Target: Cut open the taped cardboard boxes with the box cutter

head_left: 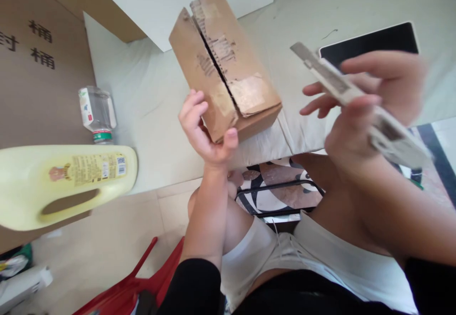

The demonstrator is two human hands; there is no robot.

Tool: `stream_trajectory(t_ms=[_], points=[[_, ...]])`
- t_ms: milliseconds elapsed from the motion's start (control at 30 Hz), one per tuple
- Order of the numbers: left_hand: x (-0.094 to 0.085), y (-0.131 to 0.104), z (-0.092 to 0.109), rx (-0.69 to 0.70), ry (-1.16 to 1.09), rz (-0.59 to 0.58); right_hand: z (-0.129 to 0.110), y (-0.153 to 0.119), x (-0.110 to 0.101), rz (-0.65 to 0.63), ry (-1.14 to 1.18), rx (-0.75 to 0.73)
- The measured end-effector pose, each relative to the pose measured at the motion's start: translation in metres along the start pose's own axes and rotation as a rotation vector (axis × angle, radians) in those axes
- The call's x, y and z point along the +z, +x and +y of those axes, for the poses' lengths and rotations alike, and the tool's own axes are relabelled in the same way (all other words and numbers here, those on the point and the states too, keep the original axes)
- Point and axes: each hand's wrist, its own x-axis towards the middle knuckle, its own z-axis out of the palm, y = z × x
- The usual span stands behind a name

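Note:
A worn brown cardboard box [245, 68] rests on the pale covered surface, its two top flaps parted by a narrow dark slit. Torn tape marks run along the flap edges. My left hand [206, 132] grips the box's near left corner, with the fingers on the side and the thumb at the front. In the air to the right of the box, my right hand [370, 101] holds a white utility knife [359, 99] whose blade points up and left. That hand is partly blurred, and the knife is apart from the box.
A dark tablet-like slab [370, 44] with a pale rim lies behind my right hand. To the left are a clear bottle [98, 110] and a large yellow jug [67, 182], near a big printed carton [39, 96]. A white box [199, 1] stands behind. Below left is a red chair [142, 277].

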Motion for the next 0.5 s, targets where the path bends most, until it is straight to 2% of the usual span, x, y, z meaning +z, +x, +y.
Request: stream_trajectory(t_ms=[100, 233, 367, 433, 500], points=[[-0.008, 0.005, -0.003, -0.148, 0.043, 0.096, 0.012, 0.015, 0.021, -0.051, -0.077, 0.0], [-0.02, 0.015, -0.003, -0.334, 0.13, 0.168, 0.034, 0.019, 0.038, -0.092, -0.206, 0.059], [-0.03, 0.021, -0.011, -0.606, -0.015, 0.317, 0.045, 0.016, 0.048, -0.129, -0.31, 0.123], [-0.035, 0.02, -0.02, -0.768, -0.098, 0.333, 0.046, 0.016, 0.053, -0.122, -0.303, 0.108], [-0.038, 0.017, -0.03, -0.951, -0.132, 0.285, 0.046, 0.016, 0.055, -0.107, -0.271, 0.06]])
